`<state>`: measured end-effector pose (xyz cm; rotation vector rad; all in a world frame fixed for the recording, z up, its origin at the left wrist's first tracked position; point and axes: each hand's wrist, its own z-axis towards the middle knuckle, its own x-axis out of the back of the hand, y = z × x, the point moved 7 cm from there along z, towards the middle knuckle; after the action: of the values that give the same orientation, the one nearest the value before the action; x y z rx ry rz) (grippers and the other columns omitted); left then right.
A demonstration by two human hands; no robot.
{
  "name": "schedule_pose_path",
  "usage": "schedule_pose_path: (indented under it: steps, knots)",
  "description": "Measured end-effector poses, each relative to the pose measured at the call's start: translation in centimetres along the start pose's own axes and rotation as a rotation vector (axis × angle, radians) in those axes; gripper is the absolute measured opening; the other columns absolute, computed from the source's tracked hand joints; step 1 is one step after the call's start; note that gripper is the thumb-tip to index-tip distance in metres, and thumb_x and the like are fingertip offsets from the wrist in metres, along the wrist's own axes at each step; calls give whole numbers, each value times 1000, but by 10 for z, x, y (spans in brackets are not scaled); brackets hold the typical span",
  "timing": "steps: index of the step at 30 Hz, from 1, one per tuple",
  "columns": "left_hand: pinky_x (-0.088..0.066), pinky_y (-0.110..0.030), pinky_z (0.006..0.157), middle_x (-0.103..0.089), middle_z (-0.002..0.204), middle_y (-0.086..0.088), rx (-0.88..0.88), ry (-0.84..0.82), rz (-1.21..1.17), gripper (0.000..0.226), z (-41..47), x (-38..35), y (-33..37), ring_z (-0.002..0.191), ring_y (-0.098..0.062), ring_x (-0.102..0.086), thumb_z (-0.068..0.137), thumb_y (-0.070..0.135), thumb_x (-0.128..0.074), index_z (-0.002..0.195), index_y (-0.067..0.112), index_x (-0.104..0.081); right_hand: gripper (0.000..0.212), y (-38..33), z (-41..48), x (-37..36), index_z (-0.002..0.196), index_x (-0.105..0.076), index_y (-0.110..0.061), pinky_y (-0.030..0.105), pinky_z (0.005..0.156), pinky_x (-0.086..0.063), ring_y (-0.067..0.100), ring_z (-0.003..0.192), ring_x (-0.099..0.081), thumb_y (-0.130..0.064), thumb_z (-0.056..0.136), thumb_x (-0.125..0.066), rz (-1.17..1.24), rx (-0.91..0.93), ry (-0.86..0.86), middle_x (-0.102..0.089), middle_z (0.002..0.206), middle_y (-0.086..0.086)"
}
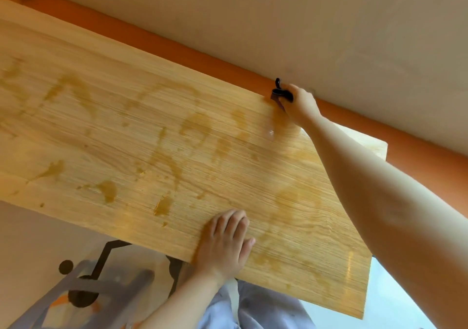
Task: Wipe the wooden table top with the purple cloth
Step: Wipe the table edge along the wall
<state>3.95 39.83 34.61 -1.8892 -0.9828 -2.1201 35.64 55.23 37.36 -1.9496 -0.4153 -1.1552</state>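
The wooden table top (pixel 106 131) fills the middle of the view, streaked with several wet, darker smears and small puddles. My right hand (pixel 300 104) reaches to the far edge by the wall and grips a dark purple cloth (pixel 279 94), most of it bunched inside the fingers. My left hand (pixel 224 241) lies flat on the near edge of the table with its fingers straight, holding nothing.
An orange strip (pixel 157 42) runs along the wall behind the table's far edge, below a pale wall (pixel 278 12). Under the near edge stands a grey stool or chair (pixel 101 285). My light trousers (pixel 266 308) show below the table.
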Motion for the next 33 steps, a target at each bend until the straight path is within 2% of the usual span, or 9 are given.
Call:
schedule_pose_path:
  steps: [6, 10, 13, 16, 21, 24, 28, 31, 33]
  knots:
    - [-33, -37, 101, -54, 124, -5, -26, -13, -30, 41, 1, 2, -1, 117, -24, -46, 98, 44, -30, 115, 14, -51, 34, 0, 0, -6, 121, -56, -11, 43, 84, -51, 33, 101, -59, -31, 94, -54, -9, -35, 32, -62, 116, 14]
    - [-36, -37, 98, -55, 123, -2, -19, -28, -70, 34, -3, 2, -6, 116, -22, -48, 90, 43, -45, 111, 17, -50, 37, -2, -2, -9, 122, -55, -10, 43, 83, -50, 34, 100, -58, -34, 94, -53, -51, -30, 21, -61, 115, 15]
    - [-41, -35, 95, -56, 119, 5, 31, -65, -154, 27, 2, 12, -5, 114, -17, -48, 89, 40, -48, 109, 22, -50, 34, -3, -1, -9, 117, -56, -8, 40, 77, -48, 35, 96, -58, -33, 95, -52, -73, -8, 12, -61, 113, 16]
    - [-38, -30, 96, -55, 118, 6, 65, 24, -287, 25, 20, 40, -10, 114, -14, -47, 91, 35, -46, 111, 21, -52, 32, -2, -3, -9, 115, -56, -8, 38, 74, -45, 34, 96, -56, -32, 95, -51, -77, 6, 6, -59, 112, 17]
    - [-35, -32, 104, -56, 127, -4, 198, 217, -226, 37, 71, 102, -90, 120, -18, -45, 92, 32, -45, 121, 11, -56, 29, -2, -3, -8, 107, -55, -6, 40, 72, -44, 35, 92, -55, -33, 96, -51, -71, 14, 3, -58, 107, 18]
    - [-33, -33, 107, -53, 133, -8, 240, 180, -123, 45, 93, 124, -148, 125, -21, -44, 93, 32, -41, 128, 6, -52, 31, -3, -3, -6, 112, -55, -7, 38, 71, -44, 34, 93, -56, -33, 95, -51, -99, -11, -5, -58, 108, 17]
    - [-32, -37, 110, -49, 141, -10, 188, 50, 18, 49, 116, 121, -200, 130, -25, -42, 95, 29, -33, 135, 4, -47, 29, -3, -1, -7, 117, -55, -10, 36, 72, -41, 36, 97, -55, -28, 94, -52, -117, -55, -17, -59, 112, 18]
    - [-37, -44, 108, -51, 138, -13, 118, -18, 18, 49, 130, 113, -228, 127, -30, -45, 95, 26, -29, 132, 1, -50, 25, -4, -1, -4, 114, -58, -12, 38, 74, -44, 35, 95, -56, -25, 93, -54, -71, -148, 4, -61, 111, 15]
    - [-39, -47, 106, -52, 136, -13, 84, -23, 22, 49, 132, 108, -239, 126, -29, -45, 95, 25, -29, 130, 0, -51, 19, -9, -1, -6, 108, -61, -13, 38, 71, -47, 31, 87, -57, -21, 92, -53, 5, -216, 3, -63, 104, 12]
